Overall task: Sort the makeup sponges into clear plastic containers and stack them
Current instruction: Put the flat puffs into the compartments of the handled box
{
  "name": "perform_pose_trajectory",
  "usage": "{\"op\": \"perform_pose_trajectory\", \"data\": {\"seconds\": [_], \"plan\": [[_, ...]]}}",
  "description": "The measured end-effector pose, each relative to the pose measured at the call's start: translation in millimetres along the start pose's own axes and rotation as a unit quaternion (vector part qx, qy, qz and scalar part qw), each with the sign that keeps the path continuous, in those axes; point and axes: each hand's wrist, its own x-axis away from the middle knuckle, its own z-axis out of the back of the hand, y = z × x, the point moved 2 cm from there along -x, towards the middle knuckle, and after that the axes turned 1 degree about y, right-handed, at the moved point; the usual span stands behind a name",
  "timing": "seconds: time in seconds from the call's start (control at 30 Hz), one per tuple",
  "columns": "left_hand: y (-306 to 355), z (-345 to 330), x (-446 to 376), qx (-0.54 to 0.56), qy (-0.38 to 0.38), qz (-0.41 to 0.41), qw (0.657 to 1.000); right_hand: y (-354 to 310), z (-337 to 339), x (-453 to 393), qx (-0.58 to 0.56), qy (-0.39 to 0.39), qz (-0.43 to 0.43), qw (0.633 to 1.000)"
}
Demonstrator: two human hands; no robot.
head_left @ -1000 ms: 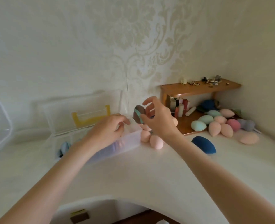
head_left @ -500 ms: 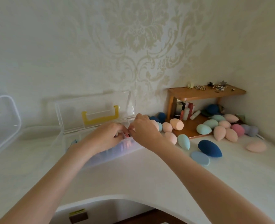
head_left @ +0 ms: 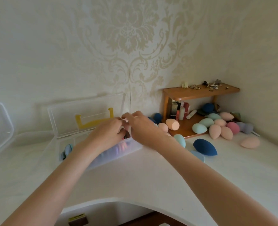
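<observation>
Fingers of left hand (head_left: 109,133) and right hand (head_left: 141,128) bunched together over right end of open clear box (head_left: 118,154); whether they pinch a sponge, cannot tell. Coloured sponges already inside. Many sponges loose on bench (head_left: 151,176), dark blue sponge (head_left: 205,147) nearest. Risk: pressing on the box rim could tip or slide the light box, spilling contents.

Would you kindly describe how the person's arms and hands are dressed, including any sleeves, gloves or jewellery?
Both forearms are bare right up to the bottom edge of the picture: no sleeves show. The left hand and right hand wear no gloves, and no watch, bracelet or ring is visible. Fingernails are too blurred to judge.
</observation>
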Motion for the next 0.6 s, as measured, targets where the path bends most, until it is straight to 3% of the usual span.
{"op": "perform_pose_trajectory", "data": {"seconds": [0.13, 0.3, 0.47, 0.6], "plan": [[33.0, -3.0, -13.0, 0.037, 0.052, -0.062, 0.996, 42.1, 50.9, 13.5, -0.100, 0.104, -0.089, 0.986], [98.7, -37.3, -39.1, 0.065, -0.007, -0.136, 0.989, 144.4, 87.6, 56.3, -0.055, 0.135, -0.254, 0.956], [149.4, -69.5, -67.4, 0.066, -0.073, -0.180, 0.979, 257.8, 107.5, 96.2, 0.030, 0.124, -0.423, 0.897], [166.7, -86.6, -86.2, 0.043, -0.100, -0.184, 0.977, 306.3, 105.7, 102.6, 0.070, 0.008, -0.460, 0.885]]}}
